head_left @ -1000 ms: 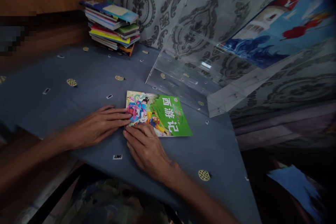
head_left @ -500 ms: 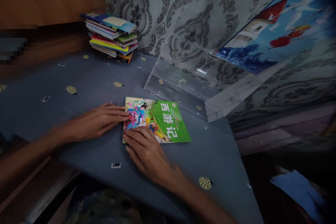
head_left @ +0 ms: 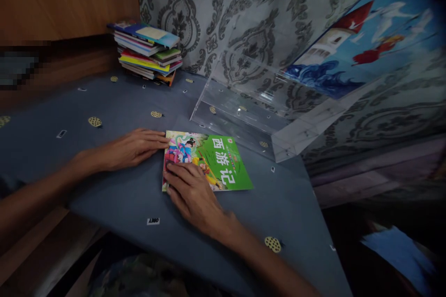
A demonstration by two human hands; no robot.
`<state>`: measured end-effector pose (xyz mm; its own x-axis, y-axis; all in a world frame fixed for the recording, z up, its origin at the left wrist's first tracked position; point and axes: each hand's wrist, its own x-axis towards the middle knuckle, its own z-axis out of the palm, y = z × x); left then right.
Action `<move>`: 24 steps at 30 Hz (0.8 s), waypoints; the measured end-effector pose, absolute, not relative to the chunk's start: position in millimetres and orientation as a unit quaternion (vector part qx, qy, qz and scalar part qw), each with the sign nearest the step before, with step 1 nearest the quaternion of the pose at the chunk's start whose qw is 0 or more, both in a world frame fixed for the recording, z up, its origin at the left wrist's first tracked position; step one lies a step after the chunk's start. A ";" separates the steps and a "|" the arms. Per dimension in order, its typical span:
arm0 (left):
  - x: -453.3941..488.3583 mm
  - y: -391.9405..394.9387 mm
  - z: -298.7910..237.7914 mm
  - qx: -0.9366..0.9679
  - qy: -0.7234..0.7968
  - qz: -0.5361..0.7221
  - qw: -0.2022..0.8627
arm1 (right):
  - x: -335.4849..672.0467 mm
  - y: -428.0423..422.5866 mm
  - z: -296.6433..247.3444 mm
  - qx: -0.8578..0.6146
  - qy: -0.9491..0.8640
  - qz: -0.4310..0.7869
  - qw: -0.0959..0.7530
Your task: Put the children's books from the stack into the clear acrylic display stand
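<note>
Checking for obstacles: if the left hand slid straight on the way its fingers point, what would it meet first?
The green picture book: the left hand lies flat with fingers pointing at its left edge, fingertips seemingly right at it, though contact is unclear.

Table (head_left: 114, 116): booklet (head_left: 223, 162), book stack (head_left: 148, 51), clear case (head_left: 244, 116)

The worktop (head_left: 114, 102) lies open to the left of the book (head_left: 226, 162). A clear stand (head_left: 240, 116) blocks the way just behind it, and a stack (head_left: 148, 53) fills the far corner.
</note>
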<state>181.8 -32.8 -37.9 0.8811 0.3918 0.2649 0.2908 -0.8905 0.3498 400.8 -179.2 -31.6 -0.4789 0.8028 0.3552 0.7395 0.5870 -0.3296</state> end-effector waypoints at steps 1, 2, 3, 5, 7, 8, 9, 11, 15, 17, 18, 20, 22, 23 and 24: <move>182.3 -28.8 -38.9 0.959 0.179 0.164 0.148 | 400.1 -178.5 -31.1 -0.455 -0.856 0.065 0.237; 183.0 -24.5 -40.1 0.959 0.180 0.165 0.143 | 399.3 -177.8 -30.7 -0.460 -0.855 0.064 0.231; 184.0 -20.0 -41.6 0.959 0.180 0.166 0.138 | 398.5 -177.4 -30.3 -0.465 -0.854 0.062 0.224; 186.9 -11.1 -44.6 0.959 0.184 0.170 0.130 | 397.1 -177.3 -30.0 -0.471 -0.855 0.059 0.210; 191.0 -3.8 -46.5 0.959 0.190 0.170 0.127 | 396.1 -177.6 -30.3 -0.471 -0.857 0.059 0.200; 193.3 -1.2 -47.0 0.958 0.192 0.169 0.128 | 395.7 -177.8 -30.6 -0.471 -0.858 0.060 0.196; 195.7 0.4 -47.2 0.957 0.196 0.170 0.131 | 395.3 -177.9 -31.0 -0.472 -0.859 0.059 0.192; 200.2 1.0 -47.0 0.953 0.202 0.176 0.142 | 394.7 -178.1 -31.7 -0.474 -0.859 0.054 0.183; 206.6 -7.7 -45.7 0.940 0.226 0.207 0.153 | 394.1 -180.4 -30.9 -0.474 -0.863 0.039 0.172; 208.6 -15.6 -43.4 0.936 0.231 0.219 0.149 | 395.1 -184.3 -29.7 -0.472 -0.864 0.038 0.171; 209.4 -20.4 -41.6 0.936 0.230 0.221 0.147 | 396.1 -187.2 -29.2 -0.470 -0.865 0.039 0.171; 210.4 -31.4 -36.6 0.938 0.229 0.217 0.142 | 399.2 -195.5 -28.5 -0.466 -0.867 0.039 0.175; 210.7 -44.3 -30.8 0.941 0.233 0.206 0.137 | 403.5 -207.0 -28.3 -0.463 -0.866 0.041 0.185; 210.7 -51.4 -27.9 0.942 0.236 0.198 0.135 | 406.1 -213.9 -28.4 -0.464 -0.864 0.043 0.191; 210.7 -58.7 -25.3 0.942 0.240 0.191 0.135 | 409.1 -221.6 -28.4 -0.467 -0.860 0.047 0.200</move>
<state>210.7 -58.7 -25.3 0.8124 0.5034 0.2942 0.4003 -0.8484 0.3463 409.1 -221.6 -28.4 -0.4851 0.8217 0.2992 0.7840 0.5602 -0.2675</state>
